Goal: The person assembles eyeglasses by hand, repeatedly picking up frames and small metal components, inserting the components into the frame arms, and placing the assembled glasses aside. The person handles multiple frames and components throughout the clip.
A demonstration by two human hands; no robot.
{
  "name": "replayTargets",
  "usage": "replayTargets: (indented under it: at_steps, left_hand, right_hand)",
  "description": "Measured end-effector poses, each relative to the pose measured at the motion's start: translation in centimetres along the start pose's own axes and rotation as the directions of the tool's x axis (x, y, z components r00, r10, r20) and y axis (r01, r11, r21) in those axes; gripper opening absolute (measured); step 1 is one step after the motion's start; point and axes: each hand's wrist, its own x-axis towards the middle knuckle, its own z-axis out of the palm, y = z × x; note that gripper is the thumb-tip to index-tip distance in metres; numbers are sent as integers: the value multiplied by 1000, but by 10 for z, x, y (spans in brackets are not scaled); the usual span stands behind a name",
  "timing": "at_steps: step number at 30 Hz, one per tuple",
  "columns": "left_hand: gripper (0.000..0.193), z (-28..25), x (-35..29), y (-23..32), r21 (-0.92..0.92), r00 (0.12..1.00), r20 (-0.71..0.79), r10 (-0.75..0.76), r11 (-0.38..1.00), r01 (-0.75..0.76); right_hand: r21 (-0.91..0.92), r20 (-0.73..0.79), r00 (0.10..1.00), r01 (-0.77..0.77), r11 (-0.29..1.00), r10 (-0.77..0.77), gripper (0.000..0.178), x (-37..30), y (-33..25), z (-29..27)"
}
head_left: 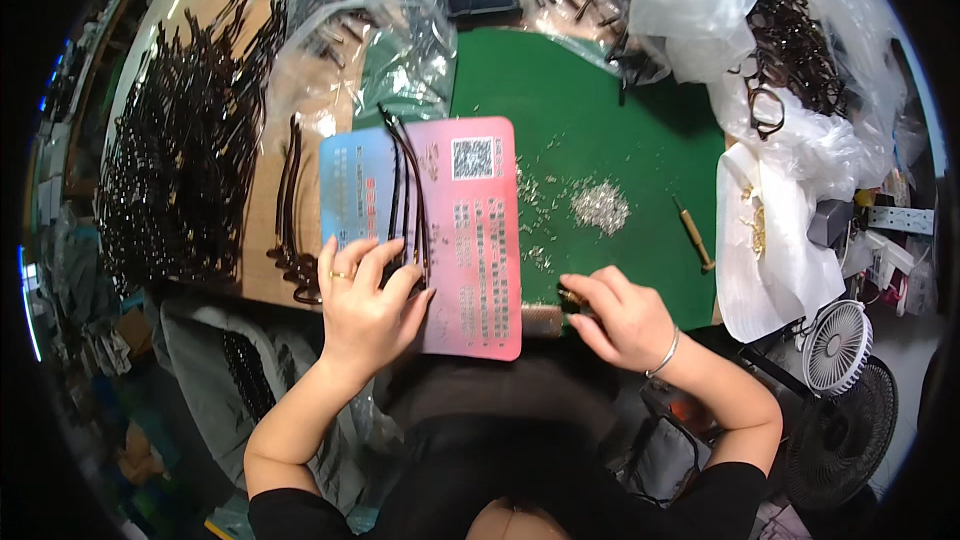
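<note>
While the left hand rests bent fingers over the slim, glossy dark-brown curved strips on the pink-and-blue printed rectangular card, whether it pinches one I cannot tell; light pressure should keep them parallel. Right of the card, the right hand looks closed on a small, partly hidden brassy piece; a relaxed, steady grip should suit it.

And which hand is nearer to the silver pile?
Right. In the picture, the right hand is below the silver pile; the left hand is farther left, over the printed mat.
</note>
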Motion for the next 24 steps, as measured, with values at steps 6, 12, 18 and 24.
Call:
replayTargets:
  at_steps: [6, 12, 18, 24]
  left_hand:
    - [59, 11, -5, -16, 16, 997, -17, 77, 997, -76]
    - [36, -8, 31, -19, -138, 989, -111, 100, 984, -115]
    - [18, 29, 144, -152, 496, 985, -101, 138, 866, -71]
    - [25, 33, 166, -158, 419, 942, -100, 320, 872, -252]
  right_hand:
    - [1, 13, 999, -44, 999, 44, 32, 3, 0, 0]
    - [31, 27, 997, -67, 997, 67, 29, 0, 2, 1]
    - [-1, 26, 998, -57, 998, 57, 28, 10, -4, 2]
    - [33, 0, 995, -99, 995, 99, 29, -1, 4, 4]
